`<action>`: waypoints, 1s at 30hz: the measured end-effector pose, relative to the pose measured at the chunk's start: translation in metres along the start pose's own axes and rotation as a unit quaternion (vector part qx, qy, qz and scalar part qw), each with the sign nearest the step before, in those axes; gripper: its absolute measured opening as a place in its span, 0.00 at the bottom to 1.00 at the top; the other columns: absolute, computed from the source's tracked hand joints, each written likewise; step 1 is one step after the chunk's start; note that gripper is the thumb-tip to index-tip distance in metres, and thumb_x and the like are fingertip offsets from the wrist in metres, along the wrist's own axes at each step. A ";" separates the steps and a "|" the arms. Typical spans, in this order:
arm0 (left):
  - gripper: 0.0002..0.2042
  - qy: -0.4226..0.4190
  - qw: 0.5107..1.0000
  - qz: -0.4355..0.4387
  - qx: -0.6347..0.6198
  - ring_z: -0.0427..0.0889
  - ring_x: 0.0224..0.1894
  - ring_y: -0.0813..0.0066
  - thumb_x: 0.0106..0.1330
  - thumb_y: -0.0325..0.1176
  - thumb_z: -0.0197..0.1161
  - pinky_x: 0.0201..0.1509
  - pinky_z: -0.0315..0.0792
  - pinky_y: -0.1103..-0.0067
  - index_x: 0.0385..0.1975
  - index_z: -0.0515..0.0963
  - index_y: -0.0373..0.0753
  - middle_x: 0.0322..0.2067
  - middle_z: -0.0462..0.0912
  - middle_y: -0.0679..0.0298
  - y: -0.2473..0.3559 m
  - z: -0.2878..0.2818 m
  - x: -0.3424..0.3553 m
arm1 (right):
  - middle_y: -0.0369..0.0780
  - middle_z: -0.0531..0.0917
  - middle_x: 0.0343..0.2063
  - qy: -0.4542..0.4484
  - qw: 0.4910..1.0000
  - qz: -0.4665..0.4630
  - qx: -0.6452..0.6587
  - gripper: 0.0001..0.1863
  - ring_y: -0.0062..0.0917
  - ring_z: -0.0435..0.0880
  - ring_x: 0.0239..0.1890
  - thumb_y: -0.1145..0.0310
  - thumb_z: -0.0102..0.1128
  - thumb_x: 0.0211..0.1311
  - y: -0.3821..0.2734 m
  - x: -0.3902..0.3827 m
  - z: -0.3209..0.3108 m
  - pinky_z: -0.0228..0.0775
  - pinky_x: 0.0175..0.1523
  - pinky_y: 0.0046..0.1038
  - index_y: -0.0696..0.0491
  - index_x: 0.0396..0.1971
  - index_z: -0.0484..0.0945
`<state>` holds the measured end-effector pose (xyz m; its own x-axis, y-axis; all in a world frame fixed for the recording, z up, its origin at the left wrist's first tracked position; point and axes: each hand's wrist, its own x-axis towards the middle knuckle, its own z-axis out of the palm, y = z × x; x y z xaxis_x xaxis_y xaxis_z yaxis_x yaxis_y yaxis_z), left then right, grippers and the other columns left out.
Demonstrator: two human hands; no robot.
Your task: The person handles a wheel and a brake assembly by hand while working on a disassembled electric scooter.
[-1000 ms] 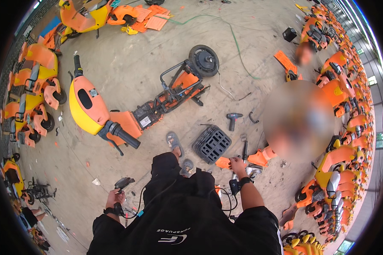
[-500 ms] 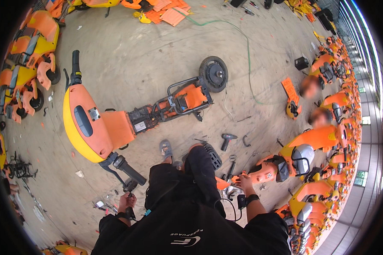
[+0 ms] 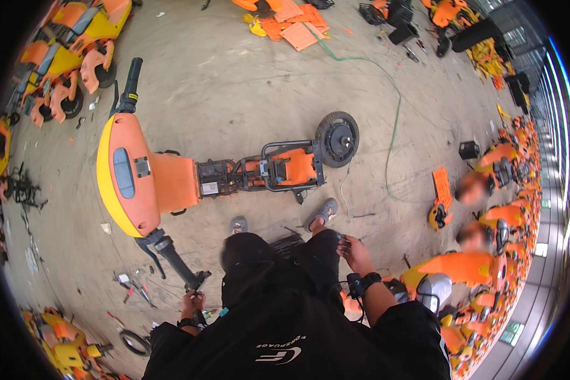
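A partly stripped electric scooter, with an orange-and-yellow front cowl (image 3: 111,206), stands ahead with its bare frame and rear wheel (image 3: 337,139) to the right. Its near handlebar grip (image 3: 178,263) points toward me. My left hand (image 3: 191,303) is closed beside the grip's end, around something dark that I cannot make out. A small dark part (image 3: 199,279) shows just above those fingers; whether it belongs to the handlebar is unclear. My right hand (image 3: 356,254) rests by my right thigh, fingers partly stretched and apart, with nothing clearly visible in them.
Pliers and other hand tools (image 3: 139,291) lie on the floor at left. A black tyre (image 3: 135,342) lies behind them. A green hose (image 3: 396,120) crosses the floor. Rows of orange scooters (image 3: 462,269) stand at right, more (image 3: 63,60) at far left. Orange panels (image 3: 301,35) lie at the back.
My right hand has left the orange panel at right and moved up to my thigh. My left hand stays near the handlebar's end. The view has turned, and my right foot shows farther forward.
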<state>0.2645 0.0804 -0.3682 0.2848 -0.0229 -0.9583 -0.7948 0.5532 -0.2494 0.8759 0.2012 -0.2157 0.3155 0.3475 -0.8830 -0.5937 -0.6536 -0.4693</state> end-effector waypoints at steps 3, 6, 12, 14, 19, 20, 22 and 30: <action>0.15 -0.138 0.986 -0.076 -0.051 0.77 0.20 0.76 0.61 0.44 0.56 0.21 0.71 0.84 0.25 0.71 0.36 0.19 0.75 0.66 -0.011 -0.005 0.016 | 0.39 0.79 0.29 -0.023 0.999 0.037 -0.014 0.12 0.24 0.78 0.28 0.65 0.49 0.65 -0.024 0.061 -0.013 0.76 0.36 0.28 0.56 0.42 0.74; 0.09 0.015 0.985 0.126 -0.118 0.76 0.19 0.78 0.62 0.35 0.57 0.28 0.77 0.84 0.25 0.71 0.35 0.21 0.77 0.63 -0.071 0.072 -0.018 | 0.38 0.78 0.24 -0.036 0.998 0.046 -0.021 0.12 0.23 0.76 0.24 0.65 0.50 0.64 -0.042 0.132 -0.024 0.73 0.32 0.25 0.56 0.42 0.74; 0.08 0.039 0.974 0.211 -0.067 0.75 0.19 0.80 0.65 0.33 0.54 0.31 0.79 0.82 0.29 0.74 0.35 0.22 0.79 0.61 -0.140 0.186 -0.033 | 0.36 0.75 0.23 -0.015 0.993 0.108 0.052 0.10 0.21 0.74 0.24 0.65 0.52 0.63 -0.017 0.237 -0.009 0.70 0.30 0.24 0.55 0.38 0.75; 0.08 0.032 0.980 0.192 -0.044 0.71 0.17 0.81 0.66 0.34 0.53 0.27 0.76 0.84 0.30 0.74 0.36 0.22 0.78 0.62 -0.139 0.234 -0.013 | 0.34 0.76 0.23 -0.002 0.986 0.169 0.014 0.10 0.21 0.74 0.22 0.63 0.51 0.64 0.032 0.281 -0.011 0.70 0.29 0.24 0.53 0.36 0.75; 0.07 -0.023 0.983 0.181 0.022 0.71 0.18 0.81 0.66 0.35 0.53 0.25 0.70 0.84 0.32 0.73 0.38 0.22 0.76 0.65 -0.133 0.322 0.079 | 0.34 0.78 0.23 -0.007 0.968 0.229 0.107 0.09 0.21 0.77 0.23 0.63 0.48 0.65 0.143 0.358 0.003 0.72 0.29 0.23 0.50 0.36 0.76; 0.07 -0.062 0.984 0.167 0.030 0.71 0.18 0.81 0.66 0.35 0.54 0.24 0.69 0.83 0.32 0.73 0.39 0.22 0.76 0.66 -0.127 0.333 0.103 | 0.34 0.79 0.23 -0.006 0.969 0.226 0.101 0.08 0.21 0.77 0.23 0.64 0.49 0.64 0.149 0.362 0.019 0.73 0.29 0.22 0.50 0.36 0.76; 0.06 -0.055 0.983 0.161 0.070 0.72 0.20 0.80 0.66 0.35 0.54 0.25 0.70 0.83 0.33 0.73 0.40 0.22 0.75 0.67 -0.119 0.335 0.146 | 0.33 0.78 0.24 0.008 0.970 0.216 0.108 0.07 0.21 0.77 0.25 0.65 0.51 0.64 0.147 0.356 0.050 0.71 0.28 0.23 0.50 0.36 0.76; 0.06 -0.038 0.989 0.132 0.061 0.75 0.21 0.77 0.65 0.31 0.55 0.28 0.78 0.83 0.32 0.69 0.35 0.24 0.74 0.61 -0.130 0.338 0.250 | 0.36 0.76 0.35 -0.009 0.954 0.117 0.276 0.12 0.23 0.75 0.37 0.65 0.53 0.60 0.111 0.327 0.098 0.67 0.41 0.28 0.51 0.42 0.70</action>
<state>0.6201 0.2836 -0.5278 0.1184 0.1953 -0.9736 -0.7775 0.6281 0.0314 0.8407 0.3075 -0.5564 0.1165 0.2508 -0.9610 -0.9470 -0.2636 -0.1836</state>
